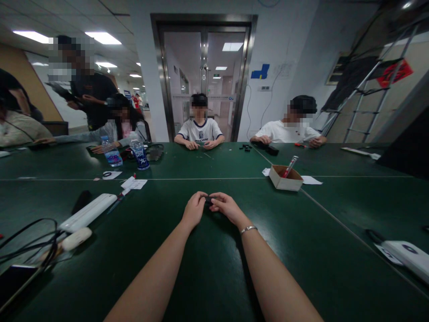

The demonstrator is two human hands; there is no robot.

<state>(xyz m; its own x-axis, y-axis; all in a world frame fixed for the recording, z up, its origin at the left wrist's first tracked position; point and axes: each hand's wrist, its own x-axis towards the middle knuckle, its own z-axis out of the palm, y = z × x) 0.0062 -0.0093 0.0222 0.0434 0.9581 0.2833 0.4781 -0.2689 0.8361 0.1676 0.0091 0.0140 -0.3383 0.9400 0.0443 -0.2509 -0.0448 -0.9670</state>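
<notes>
Between my fingertips sits a small black object (208,201), held just above the green table (214,250). It is too small and dark for me to make out its kind. My left hand (195,207) grips its left side, the fingers closed. From the right, my right hand (227,206) pinches the same object with thumb and fingers; a silver bracelet (249,229) circles that wrist. Much of the object is covered by my fingers.
Ahead to the right stands a small open box (286,182) with a red-and-silver tube (290,166) in it. Two bottles (139,154) stand at the left. A white power strip (89,212) and black cables (30,241) lie nearer. Several people sit opposite.
</notes>
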